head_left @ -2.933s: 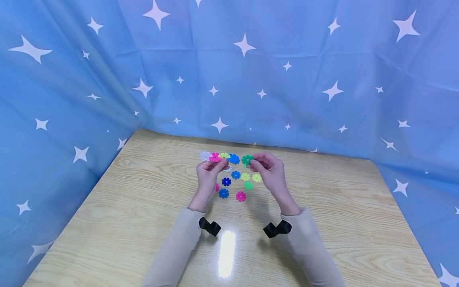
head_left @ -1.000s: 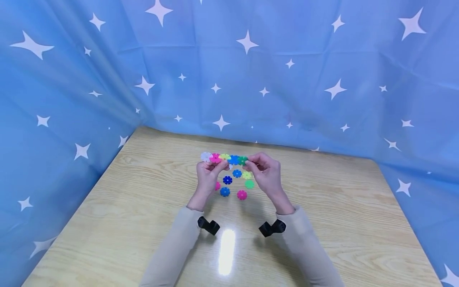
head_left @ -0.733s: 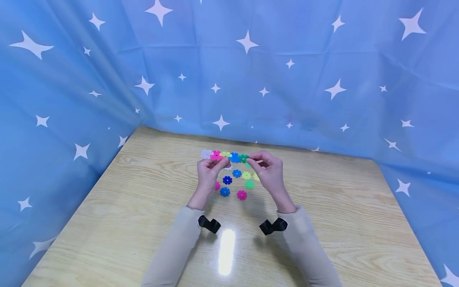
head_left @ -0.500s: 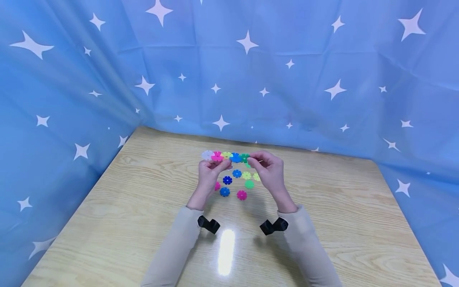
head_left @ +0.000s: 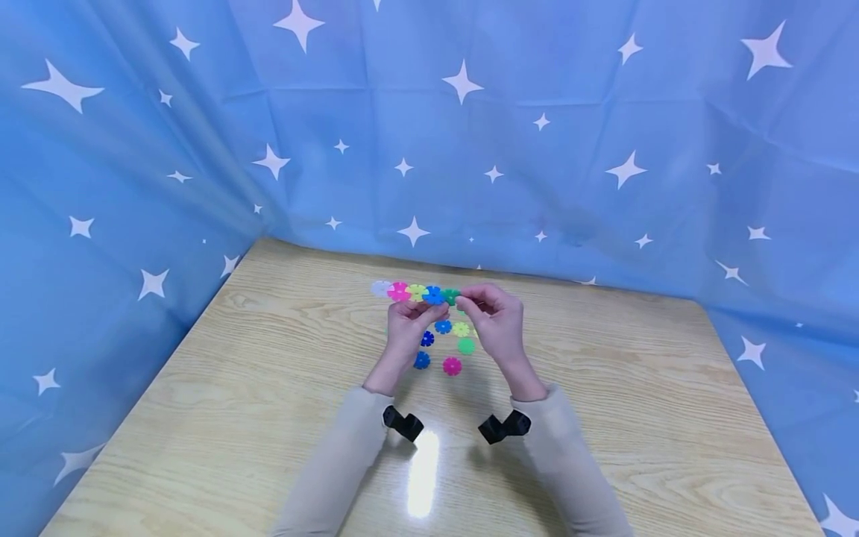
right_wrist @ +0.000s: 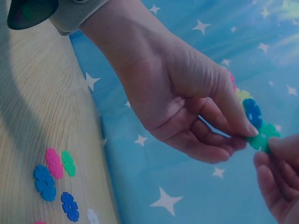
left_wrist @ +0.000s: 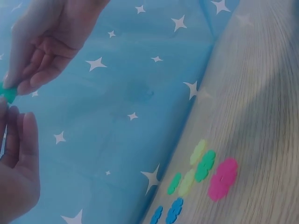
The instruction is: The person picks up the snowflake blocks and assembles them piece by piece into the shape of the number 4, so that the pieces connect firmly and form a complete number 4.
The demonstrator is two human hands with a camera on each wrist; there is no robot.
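A row of slotted plastic interlocking discs is held up over the table: white [head_left: 381,288], pink [head_left: 399,291], yellow [head_left: 416,292], blue [head_left: 433,295] and dark green [head_left: 450,297], each overlapping its neighbour. My left hand [head_left: 411,328] pinches the row near its right end, its thumb tip at the edge between blue and green in the right wrist view. Between thumb and finger, my right hand [head_left: 498,317] pinches the green disc [right_wrist: 264,137] at the row's end. The fingertips of both hands hide parts of this disc.
Several loose discs lie on the wooden table [head_left: 268,418] beneath the hands, among them a pink disc [head_left: 452,366], a light green disc [head_left: 466,345] and a dark blue disc [head_left: 427,338]. A blue star-patterned curtain [head_left: 537,186] hangs behind the table and at its sides.
The green disc, apart in my right hand at first, has come against the blue disc and now overlaps it. My left hand has moved right along the row towards the green end.
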